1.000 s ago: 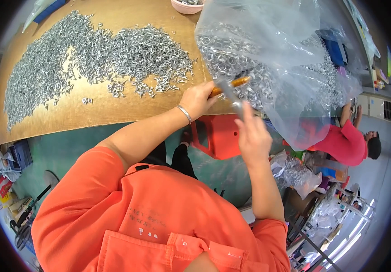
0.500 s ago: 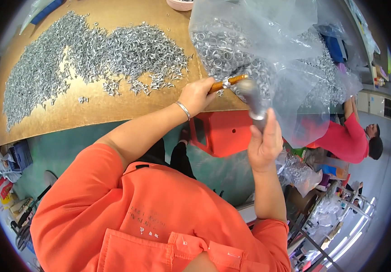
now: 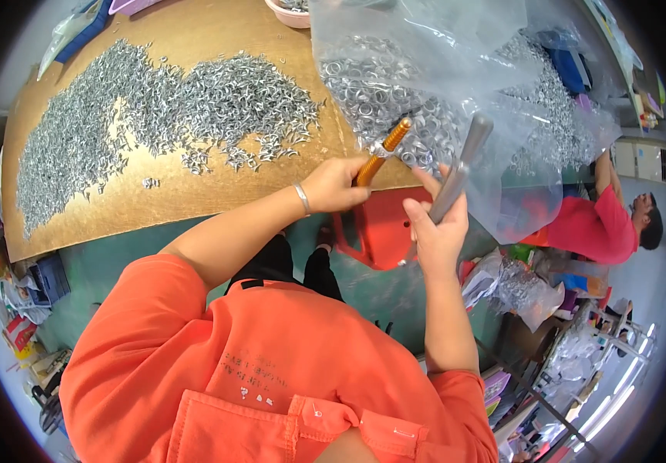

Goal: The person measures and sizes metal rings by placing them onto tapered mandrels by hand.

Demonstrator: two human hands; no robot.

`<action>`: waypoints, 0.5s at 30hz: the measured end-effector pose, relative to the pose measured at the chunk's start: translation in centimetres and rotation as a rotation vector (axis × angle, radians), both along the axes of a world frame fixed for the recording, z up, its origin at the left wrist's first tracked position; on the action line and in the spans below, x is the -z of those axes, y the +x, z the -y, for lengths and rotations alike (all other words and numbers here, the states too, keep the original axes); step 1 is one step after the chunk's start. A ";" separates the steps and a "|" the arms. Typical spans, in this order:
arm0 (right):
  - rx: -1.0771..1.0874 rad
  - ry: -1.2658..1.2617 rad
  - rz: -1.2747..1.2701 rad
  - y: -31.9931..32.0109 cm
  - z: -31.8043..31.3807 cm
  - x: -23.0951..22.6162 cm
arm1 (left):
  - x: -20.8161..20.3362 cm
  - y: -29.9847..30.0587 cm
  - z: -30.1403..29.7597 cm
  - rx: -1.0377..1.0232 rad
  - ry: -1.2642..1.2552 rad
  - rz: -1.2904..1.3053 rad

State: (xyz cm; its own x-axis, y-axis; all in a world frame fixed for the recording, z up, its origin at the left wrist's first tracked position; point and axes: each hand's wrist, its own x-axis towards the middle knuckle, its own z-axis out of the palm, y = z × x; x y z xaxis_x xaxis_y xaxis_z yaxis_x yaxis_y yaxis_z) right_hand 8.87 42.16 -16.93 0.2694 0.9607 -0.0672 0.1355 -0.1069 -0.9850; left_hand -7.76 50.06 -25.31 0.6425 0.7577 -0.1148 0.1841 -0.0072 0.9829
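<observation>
We see our left hand [image 3: 337, 184] closed around the lower end of a slim orange ribbed-handle tool [image 3: 381, 152], its grip clamped on the shaft. The tool's long axis runs up and to the right, away from us, and a small silvery metal piece [image 3: 383, 144] seems to sit on it partway along; we cannot tell just how it is fixed there.

Our right hand [image 3: 437, 228] is wrapped around a grey metal rod-shaped tool [image 3: 458, 171], grip shut on its lower part, with the rounded end pointing up and slightly right. The two tools lie roughly parallel and near each other but apart, the orange one to the left. The right hand is nearer our body, the left one nearer the bench edge.

Both tools point into a large clear plastic bag of small silver metal rings [image 3: 425, 100], which rests on the brown board-topped bench [image 3: 194, 193] and hangs over its near edge. To the left, a wide spread of small silver metal clips [image 3: 163, 108] covers the bench. Below the hands stands a red plastic stool [image 3: 379, 231]. A person in a red shirt [image 3: 595, 228] is at the far right.
</observation>
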 end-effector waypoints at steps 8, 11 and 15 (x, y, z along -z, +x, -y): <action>-0.048 -0.034 -0.439 -3.2 -1.6 -1.7 | -1.5 -1.5 3.3 0.480 -0.538 0.256; 0.110 -0.013 -0.292 -3.0 -1.2 -0.9 | -1.8 -2.5 3.7 0.503 -0.586 0.104; 0.312 0.047 -0.194 -3.1 -1.7 0.8 | -1.5 -2.7 7.1 0.111 -0.041 -0.301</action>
